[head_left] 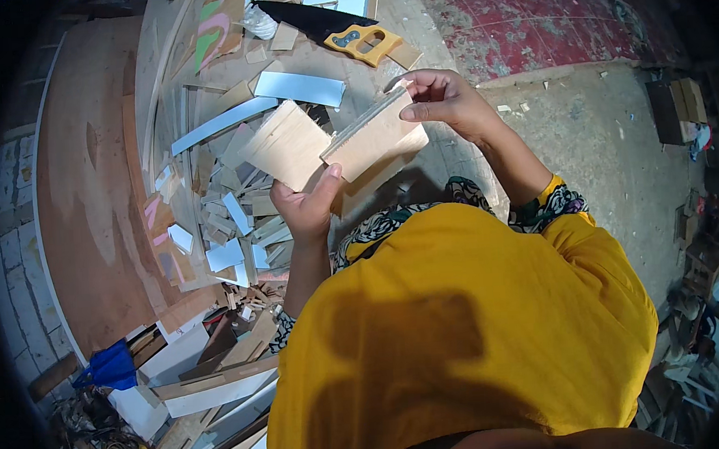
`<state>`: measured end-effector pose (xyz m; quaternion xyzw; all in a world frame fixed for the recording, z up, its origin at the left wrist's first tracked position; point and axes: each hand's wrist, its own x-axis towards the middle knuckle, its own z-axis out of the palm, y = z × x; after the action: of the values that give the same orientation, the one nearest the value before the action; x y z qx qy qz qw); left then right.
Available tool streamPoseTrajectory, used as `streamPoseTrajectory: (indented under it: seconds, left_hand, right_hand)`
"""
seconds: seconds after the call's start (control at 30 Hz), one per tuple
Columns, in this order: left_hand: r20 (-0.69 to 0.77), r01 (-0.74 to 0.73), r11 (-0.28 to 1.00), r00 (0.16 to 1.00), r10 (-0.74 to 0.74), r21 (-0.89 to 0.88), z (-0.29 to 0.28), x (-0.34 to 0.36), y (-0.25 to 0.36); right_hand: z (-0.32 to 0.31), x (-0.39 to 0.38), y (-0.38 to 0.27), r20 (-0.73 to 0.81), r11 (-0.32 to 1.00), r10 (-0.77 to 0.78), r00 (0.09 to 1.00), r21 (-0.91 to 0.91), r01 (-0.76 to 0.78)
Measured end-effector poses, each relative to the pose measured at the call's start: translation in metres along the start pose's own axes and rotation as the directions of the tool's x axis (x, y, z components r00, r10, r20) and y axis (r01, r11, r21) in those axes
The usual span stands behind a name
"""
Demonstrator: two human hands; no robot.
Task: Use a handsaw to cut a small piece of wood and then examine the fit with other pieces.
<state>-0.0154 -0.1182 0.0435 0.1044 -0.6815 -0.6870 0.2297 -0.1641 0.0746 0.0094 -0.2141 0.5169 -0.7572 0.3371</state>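
Pale plywood pieces are held up in front of me between both hands. My left hand (308,204) grips them from below, its thumb against the lower corner where two pieces meet. One squarish plywood piece (289,147) leans out to the left. Another plywood piece (377,134), with its layered edge showing along the top, stretches right to my right hand (441,102). That hand pinches its far upper corner between thumb and fingers. Whether the two pieces are joined I cannot tell.
A handsaw (362,44) with a yellow handle lies at the far side among offcuts. White-faced strips (299,89) and many wood scraps cover the surface at left. A large brown board (89,182) stands further left. Long planks (213,387) and a blue cloth (109,366) are at lower left.
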Motion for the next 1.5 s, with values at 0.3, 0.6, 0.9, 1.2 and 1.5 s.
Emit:
streamPoseTrajectory:
  seconds: [0.3, 0.6, 0.9, 1.2, 1.5]
  left_hand:
    - [0.044, -0.064, 0.994, 0.997, 0.060, 0.084, -0.005, -0.002, -0.004]
    - [0.056, -0.009, 1.000, 0.998, 0.008, 0.028, -0.004, -0.001, -0.004]
    - [0.176, 0.194, 0.979, 0.967, -0.182, -0.055, -0.021, 0.017, -0.015]
    - [0.378, 0.423, 0.887, 0.802, -0.462, 0.186, -0.022, 0.058, -0.032]
    - [0.201, -0.286, 0.707, 0.958, 0.204, 0.647, 0.013, 0.048, -0.068]
  right_hand:
    - [-0.001, -0.003, 0.003, 0.020, 0.999, -0.037, 0.999, -0.021, 0.038]
    - [-0.003, -0.006, 0.008, -0.012, 0.997, -0.027, 1.000, -0.074, 0.026]
    - [-0.003, -0.009, 0.005, 0.134, 0.990, -0.065, 0.989, -0.113, 0.080]
    - [0.001, -0.004, 0.027, 0.244, 0.877, 0.056, 0.968, -0.476, 0.069]
    - [-0.026, -0.042, 0.065, -0.198, 0.957, 0.080, 0.977, -0.259, -0.131]
